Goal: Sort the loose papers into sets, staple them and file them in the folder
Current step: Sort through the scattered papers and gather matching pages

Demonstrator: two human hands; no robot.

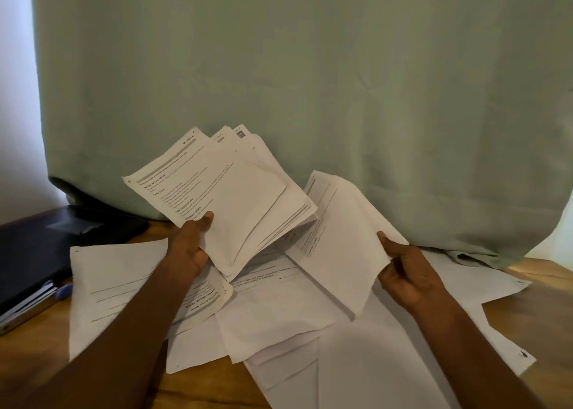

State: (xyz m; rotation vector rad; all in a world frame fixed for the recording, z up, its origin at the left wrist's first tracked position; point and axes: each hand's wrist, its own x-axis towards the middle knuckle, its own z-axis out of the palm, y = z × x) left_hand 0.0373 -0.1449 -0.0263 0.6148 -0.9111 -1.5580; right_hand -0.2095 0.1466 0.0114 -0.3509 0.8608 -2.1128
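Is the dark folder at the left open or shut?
Shut: the dark folder lies flat on the table, cover down, page edges showing only along its near side.

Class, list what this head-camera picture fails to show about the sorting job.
- Stapler: none visible in the head view.
- Sheets under the left hand's stack: fanned, count unclear.
- Small print on the right hand's sheet: too blurred.
- Dark folder: cut by left edge, partly behind the curtain.

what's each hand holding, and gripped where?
Left hand grips a fanned stack of papers at its lower edge. Right hand pinches a single sheet by its right edge.
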